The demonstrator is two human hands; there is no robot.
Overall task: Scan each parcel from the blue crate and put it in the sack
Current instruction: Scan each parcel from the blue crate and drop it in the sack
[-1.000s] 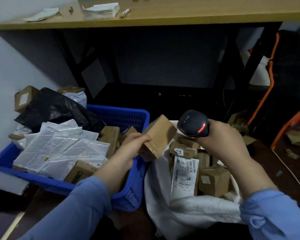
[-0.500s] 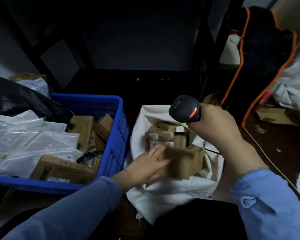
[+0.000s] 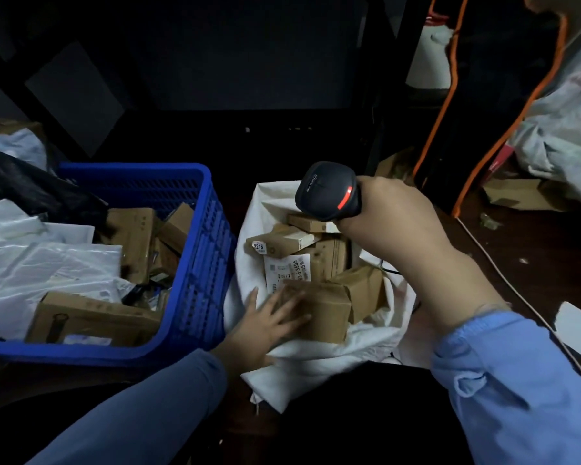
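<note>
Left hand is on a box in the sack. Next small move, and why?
Probably lift the left hand off the brown box and reach to the blue crate: the box lies inside the white sack, the crate holds more parcels, and the right hand holds the scanner.

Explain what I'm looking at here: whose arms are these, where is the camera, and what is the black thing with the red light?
No machine here: a person works with bare hands. The only camera sits on their head and looks down, so the blue sleeves are the wearer's own arms. The right hand grips a black handheld scanner, its red light on, above an open white sack holding brown cardboard parcels. The left hand rests with straight fingers on the nearest brown box in the sack. On the left stands the blue crate, with white mailer bags and more brown boxes in it.
</note>
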